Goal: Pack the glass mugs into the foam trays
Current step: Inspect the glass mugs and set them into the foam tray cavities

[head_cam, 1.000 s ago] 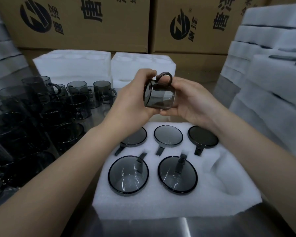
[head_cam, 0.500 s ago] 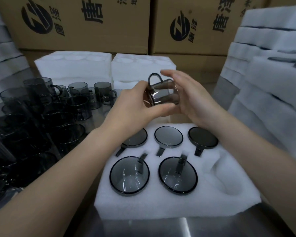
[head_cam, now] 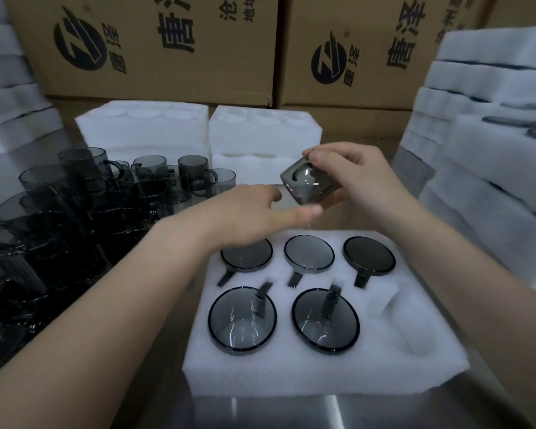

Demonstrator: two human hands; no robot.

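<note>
Since half a second ago, your left hand (head_cam: 254,212) has let go of the glass mug (head_cam: 307,185) and dropped lower and to the left, while your right hand (head_cam: 353,181) has taken the mug alone and turned it over. Your right fingers are curled round the mug's far side, thumb on top, gripping it firmly. Your left hand is spread open and flat, holding nothing, its thumb tip just under the mug; the blur hides whether they touch.

You hold the mug in the air above the far edge of the foam tray (head_cam: 322,373), which sits on the steel table directly in front of you. Its long axis is tilted, with the thick base facing you and to the left and the mouth pointing away into your right palm. Its handle is probably hidden behind your fingers.

Five mugs already sit base-up in the tray. The one empty pocket (head_cam: 409,323) lies at the near right corner, below and nearer to you than the mug, on your right hand's side. From here, that hand seems better placed to lower it in.
</note>
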